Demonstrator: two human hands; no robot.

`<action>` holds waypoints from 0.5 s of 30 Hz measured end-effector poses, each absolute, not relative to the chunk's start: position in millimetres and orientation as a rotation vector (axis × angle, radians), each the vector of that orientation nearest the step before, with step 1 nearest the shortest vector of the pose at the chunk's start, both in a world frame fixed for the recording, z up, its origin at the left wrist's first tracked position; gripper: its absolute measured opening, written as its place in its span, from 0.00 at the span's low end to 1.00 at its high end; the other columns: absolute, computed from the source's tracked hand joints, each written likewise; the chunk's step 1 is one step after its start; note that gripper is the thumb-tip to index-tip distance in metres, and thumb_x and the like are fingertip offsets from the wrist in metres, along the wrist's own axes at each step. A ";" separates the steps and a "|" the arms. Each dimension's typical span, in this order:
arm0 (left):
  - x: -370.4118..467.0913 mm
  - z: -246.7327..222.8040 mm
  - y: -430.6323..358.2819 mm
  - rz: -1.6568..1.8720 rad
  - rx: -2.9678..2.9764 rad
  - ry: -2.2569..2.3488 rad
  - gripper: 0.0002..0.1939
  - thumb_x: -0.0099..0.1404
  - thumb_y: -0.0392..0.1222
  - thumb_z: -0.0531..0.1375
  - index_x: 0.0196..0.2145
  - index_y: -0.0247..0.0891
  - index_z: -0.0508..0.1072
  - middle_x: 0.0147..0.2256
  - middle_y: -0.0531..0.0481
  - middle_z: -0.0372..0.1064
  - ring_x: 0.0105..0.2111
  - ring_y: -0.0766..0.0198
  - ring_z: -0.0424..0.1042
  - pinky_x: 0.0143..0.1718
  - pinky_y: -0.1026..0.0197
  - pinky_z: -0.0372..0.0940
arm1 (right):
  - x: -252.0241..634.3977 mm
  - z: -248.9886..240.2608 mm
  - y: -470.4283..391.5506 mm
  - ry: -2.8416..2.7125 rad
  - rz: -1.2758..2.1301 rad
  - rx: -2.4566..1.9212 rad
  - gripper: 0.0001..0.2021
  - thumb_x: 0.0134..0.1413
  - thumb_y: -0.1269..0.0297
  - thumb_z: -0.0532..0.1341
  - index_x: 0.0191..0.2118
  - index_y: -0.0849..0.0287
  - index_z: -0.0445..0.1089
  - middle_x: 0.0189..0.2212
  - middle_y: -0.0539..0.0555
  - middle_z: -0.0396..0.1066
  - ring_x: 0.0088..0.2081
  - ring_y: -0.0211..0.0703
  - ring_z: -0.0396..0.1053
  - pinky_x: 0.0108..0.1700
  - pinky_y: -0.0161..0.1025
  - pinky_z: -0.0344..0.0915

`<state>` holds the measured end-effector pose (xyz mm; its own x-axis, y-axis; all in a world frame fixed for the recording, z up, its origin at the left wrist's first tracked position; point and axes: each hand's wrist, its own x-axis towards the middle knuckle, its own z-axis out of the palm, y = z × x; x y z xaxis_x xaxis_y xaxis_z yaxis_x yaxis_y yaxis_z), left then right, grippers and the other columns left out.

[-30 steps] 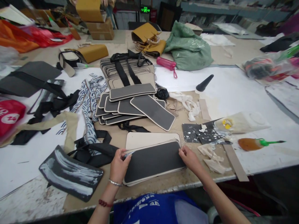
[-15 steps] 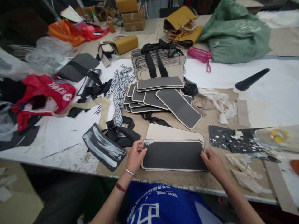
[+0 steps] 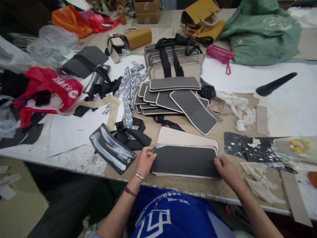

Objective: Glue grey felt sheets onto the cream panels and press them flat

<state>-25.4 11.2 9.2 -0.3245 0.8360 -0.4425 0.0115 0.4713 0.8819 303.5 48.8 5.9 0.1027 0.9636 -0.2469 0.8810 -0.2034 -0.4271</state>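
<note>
Because the view has swung left over the last second, red bag (image 3: 56, 86): shown more fully, at ten o'clock from the black panel (image 3: 184, 162).
Smeared board (image 3: 112, 148): streaked white, between nine and ten o'clock, near the left hand (image 3: 145, 162).
Left hand: thumb and fingers pinched narrow on the panel's left end, as a second ago.
Gray panels (image 3: 179, 97): overlapping pile toward twelve o'clock, apparently undisturbed.
Cream panel (image 3: 178, 136): partly covered, its bare part at twelve o'clock.
Black panel: lies over the cream panel, between both hands; looks more level, perhaps only through the turned view.
Right hand (image 3: 224, 167): pinched narrow at the three o'clock end; unchanged contact suggests steadying, not release.
Speckled sheet (image 3: 235, 145): between two and three o'clock.
</note>
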 end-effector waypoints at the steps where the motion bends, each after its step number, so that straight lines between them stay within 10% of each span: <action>1: -26.3 8.6 11.4 1.015 0.723 1.684 0.16 0.46 0.40 0.58 0.34 0.37 0.60 0.18 0.59 0.61 0.20 0.69 0.63 0.25 0.66 0.57 | 303.6 6.1 49.0 -1.872 0.721 -2.197 0.12 0.45 0.52 0.45 0.21 0.53 0.50 0.17 0.50 0.59 0.22 0.42 0.58 0.27 0.38 0.53; 15: -22.9 3.3 1.7 0.945 0.947 1.914 0.18 0.47 0.49 0.58 0.33 0.39 0.60 0.20 0.57 0.63 0.22 0.65 0.65 0.27 0.61 0.60 | 306.4 3.1 44.5 -1.848 0.758 -2.090 0.12 0.49 0.53 0.45 0.23 0.54 0.51 0.19 0.50 0.60 0.23 0.42 0.60 0.28 0.38 0.56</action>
